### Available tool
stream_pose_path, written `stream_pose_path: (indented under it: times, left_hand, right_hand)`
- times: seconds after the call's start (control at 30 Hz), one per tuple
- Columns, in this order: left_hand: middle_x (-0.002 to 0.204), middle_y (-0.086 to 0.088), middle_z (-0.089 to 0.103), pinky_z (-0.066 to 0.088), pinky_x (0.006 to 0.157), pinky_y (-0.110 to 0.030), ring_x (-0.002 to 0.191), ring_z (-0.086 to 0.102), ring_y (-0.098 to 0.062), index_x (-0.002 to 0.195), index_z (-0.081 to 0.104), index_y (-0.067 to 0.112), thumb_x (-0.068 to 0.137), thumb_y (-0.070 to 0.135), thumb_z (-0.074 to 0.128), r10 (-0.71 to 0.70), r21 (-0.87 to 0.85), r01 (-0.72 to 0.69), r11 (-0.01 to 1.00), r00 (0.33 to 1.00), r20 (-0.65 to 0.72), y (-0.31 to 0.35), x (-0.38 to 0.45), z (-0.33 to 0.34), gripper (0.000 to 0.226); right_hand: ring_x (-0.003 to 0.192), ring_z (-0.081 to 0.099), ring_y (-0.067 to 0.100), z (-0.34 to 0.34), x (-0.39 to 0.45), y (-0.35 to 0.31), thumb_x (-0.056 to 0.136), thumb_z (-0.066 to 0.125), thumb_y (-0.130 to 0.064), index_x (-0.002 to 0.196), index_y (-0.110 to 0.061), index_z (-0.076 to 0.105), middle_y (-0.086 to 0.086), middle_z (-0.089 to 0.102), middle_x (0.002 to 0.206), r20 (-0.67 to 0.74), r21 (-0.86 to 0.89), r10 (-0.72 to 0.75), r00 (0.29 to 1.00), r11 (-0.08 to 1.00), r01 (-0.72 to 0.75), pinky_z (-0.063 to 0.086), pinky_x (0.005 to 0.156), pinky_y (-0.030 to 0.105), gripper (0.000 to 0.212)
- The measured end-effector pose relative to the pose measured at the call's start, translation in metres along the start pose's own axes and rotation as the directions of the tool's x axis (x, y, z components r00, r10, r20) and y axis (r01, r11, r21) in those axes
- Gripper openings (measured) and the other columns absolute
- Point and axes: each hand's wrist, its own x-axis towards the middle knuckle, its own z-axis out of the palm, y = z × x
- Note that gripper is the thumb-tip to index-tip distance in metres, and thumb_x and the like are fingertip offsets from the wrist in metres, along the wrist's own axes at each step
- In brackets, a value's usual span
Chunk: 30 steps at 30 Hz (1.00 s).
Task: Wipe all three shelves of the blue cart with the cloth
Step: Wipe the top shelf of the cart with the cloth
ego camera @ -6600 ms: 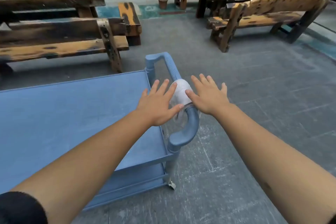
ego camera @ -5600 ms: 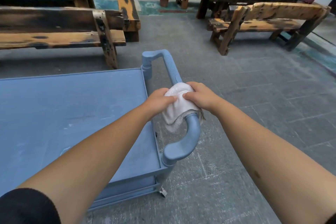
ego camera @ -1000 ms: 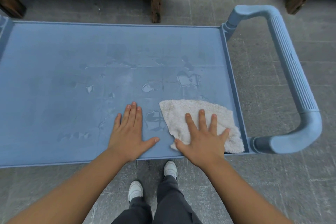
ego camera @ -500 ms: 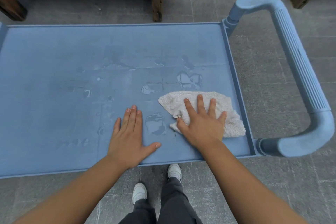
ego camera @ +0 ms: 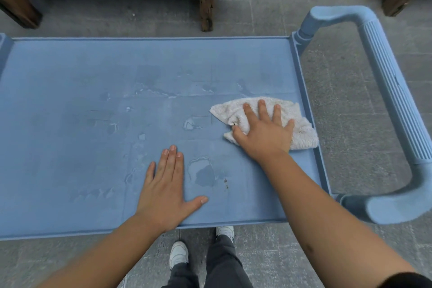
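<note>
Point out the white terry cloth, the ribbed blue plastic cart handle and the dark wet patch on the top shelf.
White terry cloth [ego camera: 301,131]: head view, bare right-hand part.
Ribbed blue plastic cart handle [ego camera: 395,91]: head view, ribbed grip.
Dark wet patch [ego camera: 204,174]: head view, its centre, beside the left hand.

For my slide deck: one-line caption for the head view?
Right hand presses white cloth on blue cart's wet top shelf; left hand rests flat.
</note>
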Motion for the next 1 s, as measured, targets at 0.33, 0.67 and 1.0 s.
stream_pose_path:
  times: [0.33,0.67,1.0]
  left_hand:
    - [0.16,-0.015,0.017,0.013,0.113,-0.048,0.147,0.019,-0.029,0.15,0.022,0.0,0.075,0.082,0.038,0.014,0.019,-0.014,1.0,1.0,0.013,0.002,-0.001,-0.009,0.113]
    - [0.158,-0.017,0.024,0.011,0.113,-0.044,0.145,0.021,-0.028,0.148,0.03,-0.002,0.072,0.082,0.043,-0.018,0.072,0.017,0.997,1.0,0.005,0.003,0.007,-0.012,0.114]
    - [0.157,-0.018,0.026,0.013,0.112,-0.044,0.145,0.018,-0.026,0.147,0.032,-0.002,0.068,0.084,0.046,-0.019,0.085,0.017,0.996,1.0,0.014,0.005,0.008,-0.012,0.118]
  right_hand:
    - [0.148,0.004,0.036,-0.017,0.079,-0.004,0.076,0.018,-0.076,0.147,-0.048,0.017,-0.007,0.012,0.162,-0.051,0.026,-0.015,0.999,1.0,0.017,0.007,0.105,0.071,0.076]
    - [0.148,0.003,0.038,-0.027,0.133,-0.014,0.076,0.018,-0.078,0.148,-0.046,0.017,-0.005,0.012,0.163,-0.049,0.036,-0.036,0.998,0.999,0.038,0.006,0.104,0.073,0.079]
    - [0.147,0.004,0.042,-0.053,0.21,-0.017,0.072,0.018,-0.084,0.149,-0.046,0.015,-0.005,0.01,0.163,-0.02,0.064,-0.037,0.999,0.997,0.038,0.005,0.104,0.074,0.086]
